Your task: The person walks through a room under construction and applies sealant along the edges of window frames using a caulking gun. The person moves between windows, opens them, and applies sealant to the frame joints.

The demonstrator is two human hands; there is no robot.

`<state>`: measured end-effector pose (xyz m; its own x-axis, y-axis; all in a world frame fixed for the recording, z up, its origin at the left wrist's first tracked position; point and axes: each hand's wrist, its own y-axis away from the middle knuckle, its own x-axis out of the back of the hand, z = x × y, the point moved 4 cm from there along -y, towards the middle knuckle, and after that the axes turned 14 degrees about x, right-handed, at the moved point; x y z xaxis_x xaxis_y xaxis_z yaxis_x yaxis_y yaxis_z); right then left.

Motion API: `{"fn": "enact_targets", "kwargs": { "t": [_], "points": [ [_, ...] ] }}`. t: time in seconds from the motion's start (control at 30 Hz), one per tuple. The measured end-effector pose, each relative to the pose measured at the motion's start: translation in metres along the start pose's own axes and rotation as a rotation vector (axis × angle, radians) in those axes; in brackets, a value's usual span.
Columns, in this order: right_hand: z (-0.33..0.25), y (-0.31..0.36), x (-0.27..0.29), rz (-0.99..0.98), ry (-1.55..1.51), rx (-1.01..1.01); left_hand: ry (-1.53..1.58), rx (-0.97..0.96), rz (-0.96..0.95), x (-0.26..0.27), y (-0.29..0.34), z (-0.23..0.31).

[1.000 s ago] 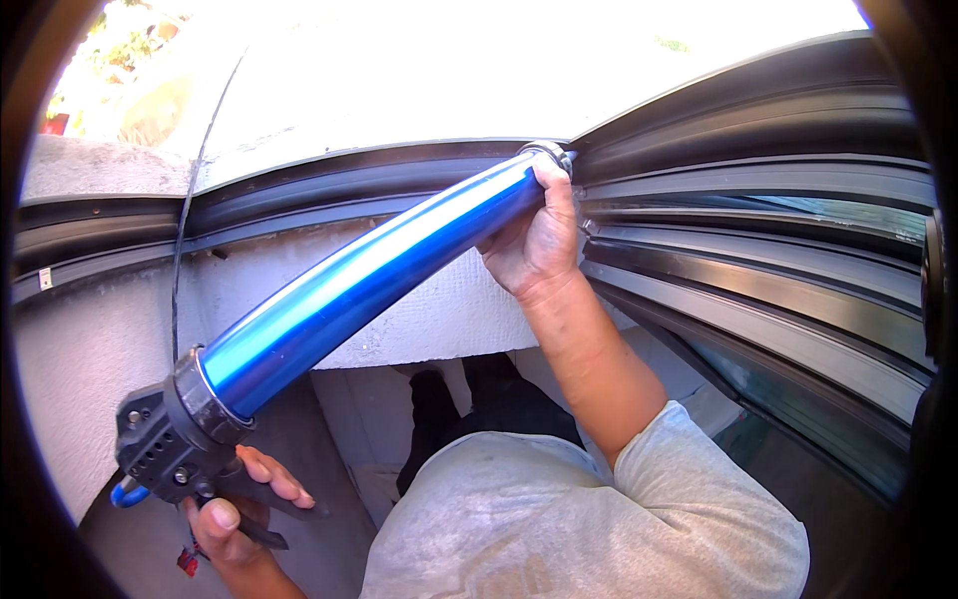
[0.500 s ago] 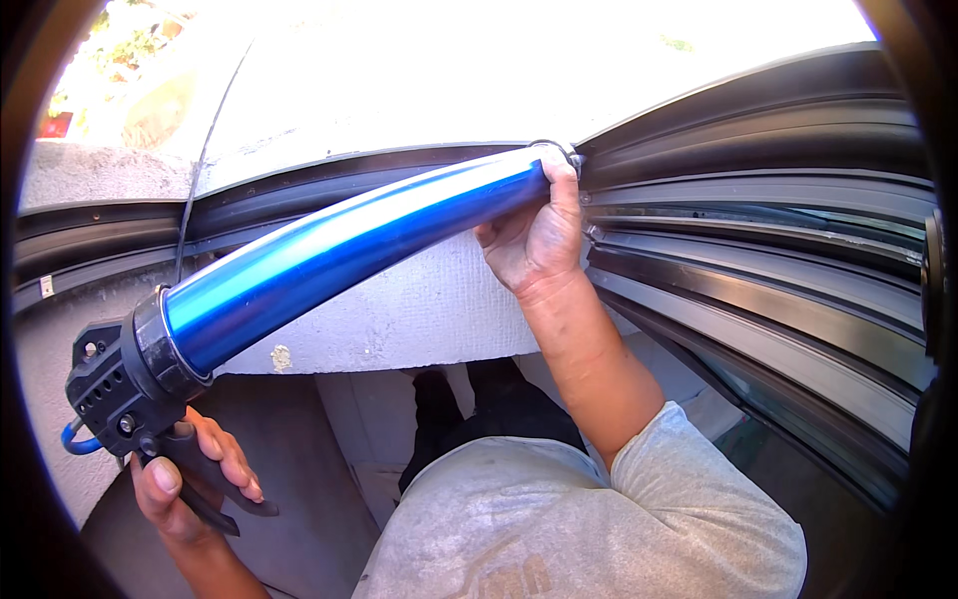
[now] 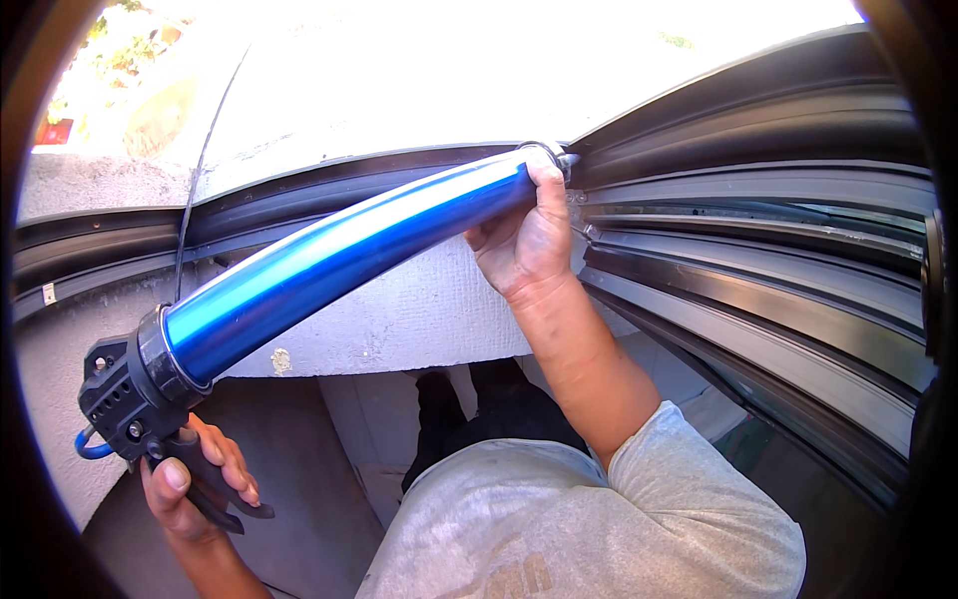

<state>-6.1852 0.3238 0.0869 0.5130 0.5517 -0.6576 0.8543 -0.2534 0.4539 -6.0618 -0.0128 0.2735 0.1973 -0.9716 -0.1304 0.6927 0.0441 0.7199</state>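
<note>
A caulking gun with a shiny blue barrel [image 3: 344, 265] slants across my front, its black rear end low at the left and its front end high near the frame corner. My left hand [image 3: 200, 474] is wrapped round the black handle and trigger [image 3: 215, 489] at the rear. A short blue loop [image 3: 93, 446] sticks out behind the black body. My right hand [image 3: 529, 235] grips the barrel's front end from below, thumb on its side. The tip beyond the front ring [image 3: 547, 152] meets the corner of the dark frame; whether it touches is hard to tell.
Dark metal window frame tracks [image 3: 758, 250] run along the right. A dark rail [image 3: 329, 180] crosses behind the barrel. Under it lies a pale rough sill [image 3: 419, 319]. A thin dark cord [image 3: 212, 135] hangs at the left. Bright glare fills the outside.
The gun's front end has shifted slightly left with my right hand. Its rear end has moved a little right and down. Both hands keep their hold.
</note>
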Motion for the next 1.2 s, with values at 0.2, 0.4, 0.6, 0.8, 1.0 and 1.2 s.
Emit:
{"fn": "enact_targets", "kwargs": {
  "t": [0.2, 0.4, 0.6, 0.8, 1.0, 1.2],
  "points": [
    [0.004, 0.000, 0.000, 0.021, 0.014, 0.014, 0.032, 0.013, 0.026, -0.002, 0.005, -0.013],
    [0.000, 0.006, -0.001, 0.010, 0.080, 0.010, 0.082, 0.022, 0.024, -0.004, 0.018, -0.038],
    [0.001, 0.006, 0.009, 0.007, 0.095, 0.013, 0.142, 0.040, 0.031, -0.009, 0.024, -0.060],
    [-0.001, 0.009, 0.010, 0.014, 0.175, 0.040, 0.209, 0.085, 0.005, -0.004, 0.024, -0.078],
    [0.002, 0.009, 0.021, 0.026, 0.204, 0.025, 0.295, 0.116, -0.052, -0.001, 0.027, -0.099],
    [-0.001, 0.012, 0.024, 0.040, 0.308, 0.048, 0.400, 0.168, -0.100, 0.000, 0.030, -0.121]
  ]
}}
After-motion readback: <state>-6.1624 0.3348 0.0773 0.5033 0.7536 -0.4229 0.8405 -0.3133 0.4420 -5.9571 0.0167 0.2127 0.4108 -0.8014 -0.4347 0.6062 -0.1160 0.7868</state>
